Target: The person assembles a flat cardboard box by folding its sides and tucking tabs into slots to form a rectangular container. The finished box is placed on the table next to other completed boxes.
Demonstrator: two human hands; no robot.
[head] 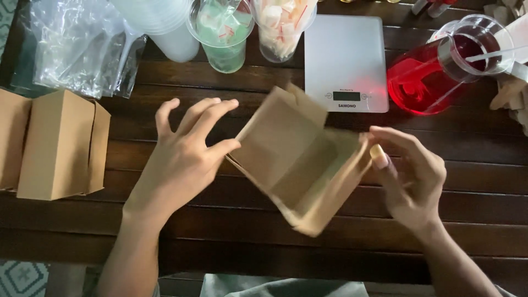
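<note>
Dark slatted wooden counter (231, 231); left hand (181, 159) spread, thumb touching half-folded kraft box (300, 165); right hand (410, 176) pinching its edge; white kitchen scale (345, 49) behind

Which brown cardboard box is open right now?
The cardboard box between the left hand and right hand, its flaps spread, blurred. The closed boxes at the table's left edge stand apart, untouched.

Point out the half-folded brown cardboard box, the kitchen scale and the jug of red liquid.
half-folded brown cardboard box (294, 159), head view, on its inner panel.
kitchen scale (344, 55), head view, on its bare white platform.
jug of red liquid (421, 82), head view, on its red-filled body.
</note>
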